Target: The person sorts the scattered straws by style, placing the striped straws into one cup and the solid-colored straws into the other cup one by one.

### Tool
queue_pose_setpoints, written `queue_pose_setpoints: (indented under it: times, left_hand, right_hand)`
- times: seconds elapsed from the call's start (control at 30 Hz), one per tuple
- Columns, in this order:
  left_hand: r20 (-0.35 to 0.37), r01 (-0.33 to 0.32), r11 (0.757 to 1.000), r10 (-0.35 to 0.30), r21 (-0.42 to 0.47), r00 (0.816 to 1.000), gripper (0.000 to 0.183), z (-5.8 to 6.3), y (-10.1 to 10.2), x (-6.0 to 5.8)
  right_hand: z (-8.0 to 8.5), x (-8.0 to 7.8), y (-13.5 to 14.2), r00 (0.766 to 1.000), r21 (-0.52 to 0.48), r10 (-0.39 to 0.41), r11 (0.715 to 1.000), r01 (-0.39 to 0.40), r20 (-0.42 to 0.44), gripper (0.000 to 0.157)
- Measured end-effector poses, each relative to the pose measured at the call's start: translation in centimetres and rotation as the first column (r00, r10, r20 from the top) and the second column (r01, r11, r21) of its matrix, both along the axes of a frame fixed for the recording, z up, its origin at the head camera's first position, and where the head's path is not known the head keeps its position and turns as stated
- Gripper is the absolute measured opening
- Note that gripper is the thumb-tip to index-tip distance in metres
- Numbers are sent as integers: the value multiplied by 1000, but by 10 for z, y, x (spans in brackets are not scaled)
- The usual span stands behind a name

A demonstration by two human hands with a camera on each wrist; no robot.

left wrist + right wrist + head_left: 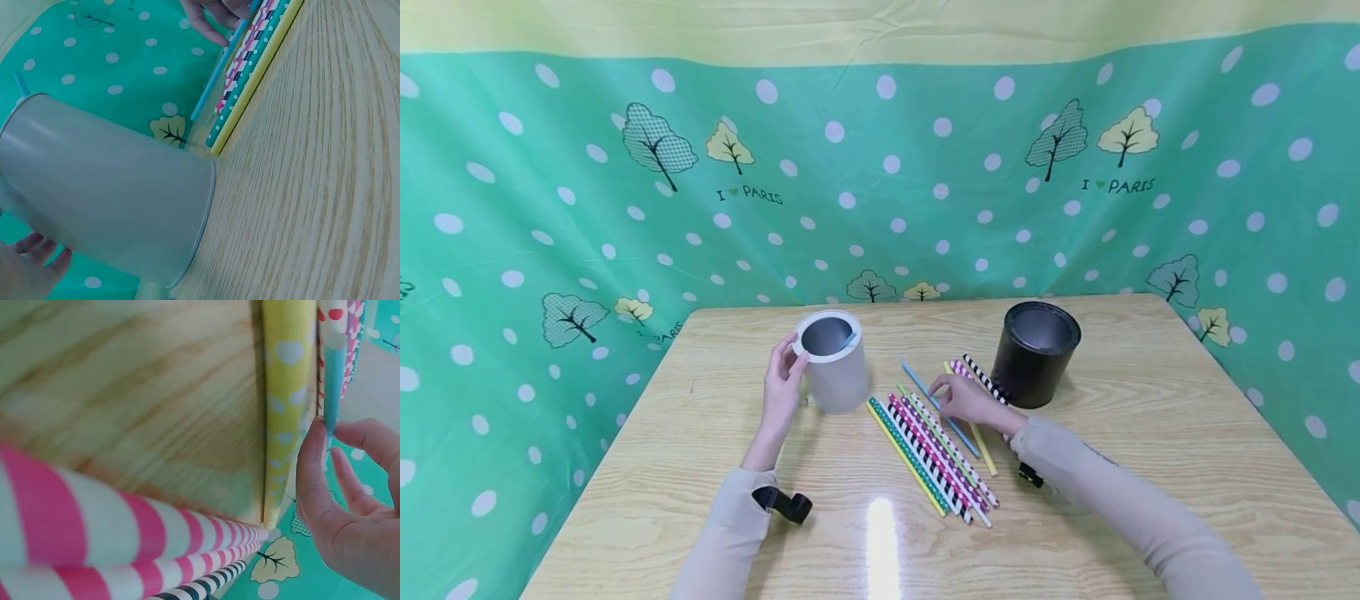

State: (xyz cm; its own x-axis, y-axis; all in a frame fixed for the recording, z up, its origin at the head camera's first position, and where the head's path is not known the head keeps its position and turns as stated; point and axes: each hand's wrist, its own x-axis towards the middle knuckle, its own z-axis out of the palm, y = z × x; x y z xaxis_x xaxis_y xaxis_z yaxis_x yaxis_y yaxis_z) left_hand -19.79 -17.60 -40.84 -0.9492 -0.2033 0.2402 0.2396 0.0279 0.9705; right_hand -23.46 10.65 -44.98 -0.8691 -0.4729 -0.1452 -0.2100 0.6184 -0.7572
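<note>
My left hand (pixel 785 379) grips the left side of a pale grey-white canister (pixel 838 385), near its rim. In the left wrist view the canister (pixel 106 187) covers part of that hand (pixel 31 265). A blue straw (pixel 849 340) sticks up inside it. Over on the table, my right hand (pixel 966 400) pinches another blue straw (pixel 958 432) between thumb and index finger. The right wrist view shows this blue straw (pixel 334 375) between the fingertips. Beside it lies a yellow dotted straw (pixel 284 394).
A bundle of patterned paper straws (pixel 925 454) lies left of the right hand. Pink-striped straws (pixel 131 519) and a black-striped straw (pixel 981 373) lie to its right. A black canister (pixel 1033 358) stands at the right. A green dotted cloth (pixel 880 192) hangs behind the table (pixel 685 467).
</note>
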Motion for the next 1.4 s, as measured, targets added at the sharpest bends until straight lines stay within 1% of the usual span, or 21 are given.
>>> queue_pose_setpoints:
  times: [0.23,0.43,0.5,0.7,1.1,1.4]
  left_hand:
    - [-3,2,1000,-2,0,1000,42,1,0,1]
    - [-4,1,1000,-1,-1,1000,42,0,0,1]
    - [-2,2,1000,-2,0,1000,42,0,0,1]
    - [1,4,1000,-4,4,1000,42,-1,0,1]
    - [2,0,1000,0,-6,1000,42,0,0,1]
    - [-7,1,1000,-1,-8,1000,42,-1,0,1]
  right_hand:
    - [11,0,-2,998,-64,-58,996,57,0,33]
    - [21,1,-5,991,-141,-120,982,127,58,37]
    - [23,1,-6,990,-160,-130,977,138,60,38]
    - [28,0,-8,982,-181,-179,966,187,58,39]
    - [42,2,-14,981,-247,-194,950,193,22,41]
    - [57,4,-21,975,-317,-222,925,208,-7,40]
